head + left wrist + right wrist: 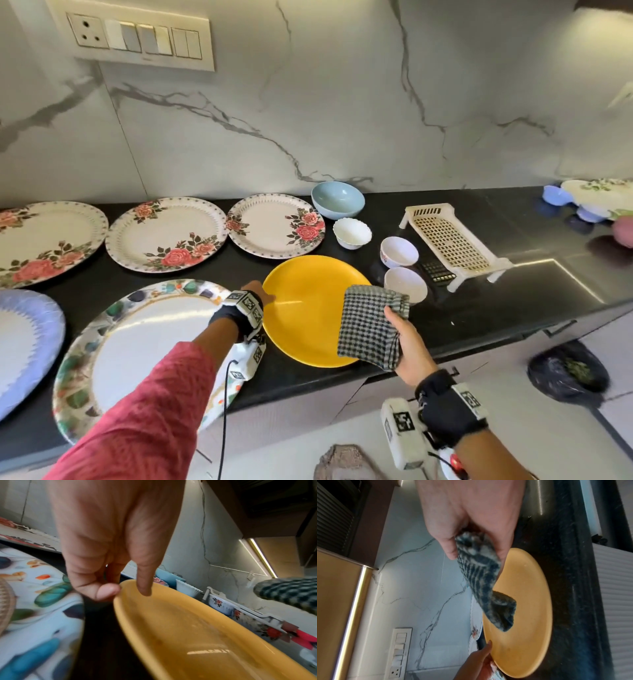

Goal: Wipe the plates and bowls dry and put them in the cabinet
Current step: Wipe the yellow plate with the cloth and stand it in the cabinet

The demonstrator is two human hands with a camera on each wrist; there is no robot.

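A yellow plate [308,308] [188,635] [522,615] lies near the front of the black counter [496,308]. My left hand [257,291] [126,590] pinches its left rim, thumb at the outer edge and index finger just inside. My right hand [400,329] [476,550] grips a folded black-and-white checked cloth [370,325] [288,592] [484,582] and holds it just above the plate's right side. Whether the cloth touches the plate is not clear.
Three rose-patterned plates [164,233] line the back. A large leaf-patterned plate [144,342] sits by my left arm. A blue bowl [337,198], three white bowls [399,251] and a plastic rack [448,243] stand to the right. A black bag [568,373] lies on the floor.
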